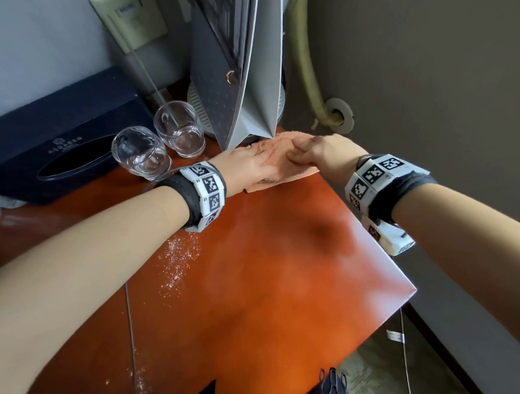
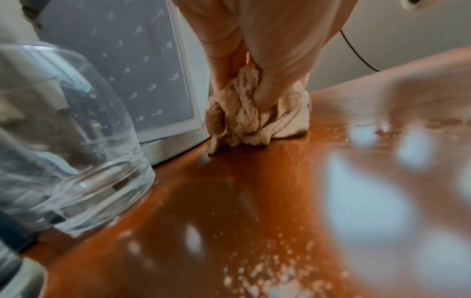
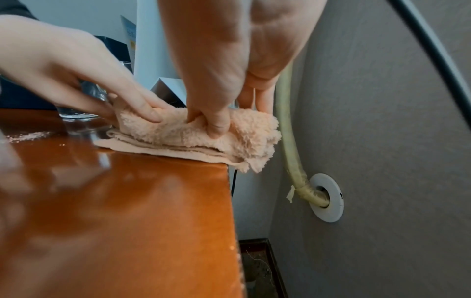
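I have the peach, fluffy terry cloth (image 1: 273, 150) folded in layers at the far right corner of the glossy orange-brown wooden table (image 1: 270, 270), with both hands on it. My left hand (image 1: 246, 165) pinches a bunched fold between thumb and fingers. My right hand (image 1: 325, 153) digs its thumb into the top of the pile, fingers curled down the far side.

One corner of the cloth hangs over the table's right edge. If I let go on that side, or drag rightward, I judge the whole stack could slide off to the floor by the wall.

A clear glass tumbler (image 1: 139, 152) stands just left of my left wrist, and a second clear glass tumbler (image 1: 179, 129) stands beyond it. A wide leftward sweep could knock either one over. The thin grey cable (image 1: 163, 174) from my wristband runs close beside the nearer one and might snag it.

The tall grey folded paper calendar (image 1: 243, 79) stands at the cloth's far edge; I cannot tell whether they touch. Tugging the cloth toward me could tip it onto the glasses.

Pale scattered powder (image 1: 181, 255) lies on the near left of the table, under my left forearm. Lowering that arm would smear it. Wiping with so bunched a grip may push grains about rather than gather them.
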The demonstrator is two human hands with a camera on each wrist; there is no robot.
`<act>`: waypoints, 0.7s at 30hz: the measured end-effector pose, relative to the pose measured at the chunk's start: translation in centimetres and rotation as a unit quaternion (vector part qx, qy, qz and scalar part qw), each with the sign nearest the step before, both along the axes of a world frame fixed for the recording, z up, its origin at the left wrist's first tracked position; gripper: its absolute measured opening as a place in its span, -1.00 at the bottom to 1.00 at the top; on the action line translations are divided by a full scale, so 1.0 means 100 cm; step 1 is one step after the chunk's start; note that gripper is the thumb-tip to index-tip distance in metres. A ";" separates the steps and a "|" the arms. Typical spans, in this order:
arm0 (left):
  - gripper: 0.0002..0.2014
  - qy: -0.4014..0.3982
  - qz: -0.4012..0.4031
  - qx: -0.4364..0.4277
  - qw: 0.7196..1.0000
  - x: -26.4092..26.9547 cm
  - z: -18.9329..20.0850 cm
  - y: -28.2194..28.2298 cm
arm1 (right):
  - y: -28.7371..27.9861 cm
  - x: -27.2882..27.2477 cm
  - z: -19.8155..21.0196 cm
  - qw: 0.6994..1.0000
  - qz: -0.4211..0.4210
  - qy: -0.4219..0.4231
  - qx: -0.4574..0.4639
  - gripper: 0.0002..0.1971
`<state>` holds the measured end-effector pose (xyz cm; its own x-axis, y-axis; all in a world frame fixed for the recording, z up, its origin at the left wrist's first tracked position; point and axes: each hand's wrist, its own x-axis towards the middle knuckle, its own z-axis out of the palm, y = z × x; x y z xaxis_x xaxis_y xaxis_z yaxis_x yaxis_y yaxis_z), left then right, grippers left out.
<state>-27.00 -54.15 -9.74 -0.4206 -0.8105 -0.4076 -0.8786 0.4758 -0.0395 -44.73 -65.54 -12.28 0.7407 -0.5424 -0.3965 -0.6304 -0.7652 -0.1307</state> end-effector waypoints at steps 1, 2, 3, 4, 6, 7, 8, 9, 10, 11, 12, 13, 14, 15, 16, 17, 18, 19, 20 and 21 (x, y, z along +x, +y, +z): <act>-0.48 -0.007 0.024 0.016 1.000 -0.001 0.000 0.000 | 0.001 0.001 0.001 1.000 -0.009 0.000 0.017 -0.57; -0.47 -0.016 0.035 0.024 0.999 -0.003 0.002 0.001 | 0.002 0.001 0.002 0.999 -0.014 0.000 0.029 -0.58; -0.45 -0.017 0.029 0.023 0.999 -0.003 0.003 0.001 | 0.003 0.001 0.003 1.000 -0.006 0.003 0.026 -0.57; -0.44 -0.020 0.022 0.025 0.999 -0.004 0.004 0.003 | 0.005 0.000 0.005 1.000 -0.002 0.013 0.019 -0.57; -0.39 -0.028 0.017 0.028 0.999 -0.005 0.003 0.009 | 0.010 -0.002 0.009 0.999 0.030 0.034 0.003 -0.63; -0.38 -0.037 0.015 0.029 0.999 -0.005 0.001 0.013 | 0.013 -0.001 0.010 0.998 0.049 0.037 0.000 -0.63; -0.36 -0.048 0.010 0.028 0.998 -0.006 0.001 0.017 | 0.017 -0.002 0.011 0.998 0.060 0.035 0.001 -0.62; -0.34 -0.058 0.004 0.027 0.998 -0.007 0.001 0.022 | 0.020 -0.002 0.012 0.997 0.069 0.036 0.000 -0.62; -0.32 -0.069 -0.001 0.030 0.997 -0.008 0.001 0.026 | 0.024 -0.002 0.012 0.996 0.080 0.040 -0.005 -0.62; -0.29 -0.077 -0.004 0.035 0.996 -0.008 -0.001 0.030 | 0.029 -0.002 0.013 0.995 0.090 0.045 -0.008 -0.63; -0.27 -0.085 -0.009 0.042 0.995 -0.007 -0.001 0.034 | 0.033 -0.002 0.013 0.994 0.096 0.048 -0.009 -0.62; -0.26 -0.092 -0.016 0.048 0.994 -0.006 -0.001 0.038 | 0.038 -0.002 0.013 0.993 0.104 0.049 -0.012 -0.61; -0.26 -0.101 -0.024 0.055 0.993 -0.006 0.000 0.042 | 0.044 -0.001 0.013 0.993 0.111 0.047 -0.015 -0.58; -0.26 -0.113 -0.030 0.058 0.991 -0.005 -0.001 0.046 | 0.049 -0.002 0.012 0.992 0.117 0.045 -0.018 -0.52; -0.27 -0.125 -0.032 0.063 0.990 -0.004 -0.002 0.051 | 0.054 -0.002 0.012 0.991 0.124 0.038 -0.023 -0.45; -0.28 -0.129 -0.034 0.066 0.989 -0.005 0.000 0.056 | 0.059 -0.003 0.011 0.990 0.131 0.037 -0.029 -0.40; -0.29 -0.129 -0.038 0.067 0.989 -0.005 0.001 0.061 | 0.064 -0.003 0.010 0.989 0.140 0.030 -0.036 -0.42; -0.29 -0.122 -0.044 0.061 0.990 -0.004 0.000 0.067 | 0.069 -0.004 0.009 0.989 0.143 0.021 -0.038 -0.51; -0.29 -0.104 -0.057 0.036 0.992 -0.003 0.001 0.072 | 0.072 -0.005 0.009 0.988 0.150 0.008 -0.035 -0.60; -0.28 -0.083 -0.085 -0.008 0.993 0.000 0.001 0.076 | 0.076 -0.007 0.007 0.987 0.160 -0.007 -0.028 -0.60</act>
<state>-26.98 -46.52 -9.66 -0.4796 -0.7410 -0.4701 -0.7670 0.6142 -0.1857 -45.41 -57.93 -11.62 0.8822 -0.3011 -0.3619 -0.3543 -0.9309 -0.0892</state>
